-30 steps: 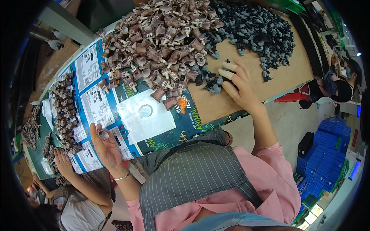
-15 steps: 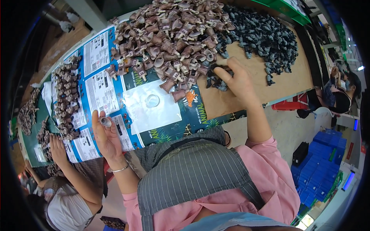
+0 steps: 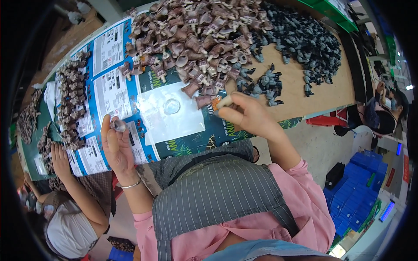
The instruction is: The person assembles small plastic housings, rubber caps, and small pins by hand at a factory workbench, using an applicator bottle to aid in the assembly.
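Cardboard table (image 3: 305, 82) carries a big heap of brown plastic pieces (image 3: 196, 39) next to a heap of dark grey pieces (image 3: 300, 39), with printed blue sheets (image 3: 109, 87) and a clear plastic sheet (image 3: 174, 115) lying nearer to the person. Right hand (image 3: 248, 115) is closed around a small pale piece (image 3: 225, 102) with its fingertips, just beside the near edge of the brown heap and above the clear sheet's right side. Left hand (image 3: 116, 145) is raised over the blue sheets with the palm up, and its fingertips pinch a small brown piece (image 3: 118, 126); another person's hand (image 3: 58, 158) rests at the table's left end.
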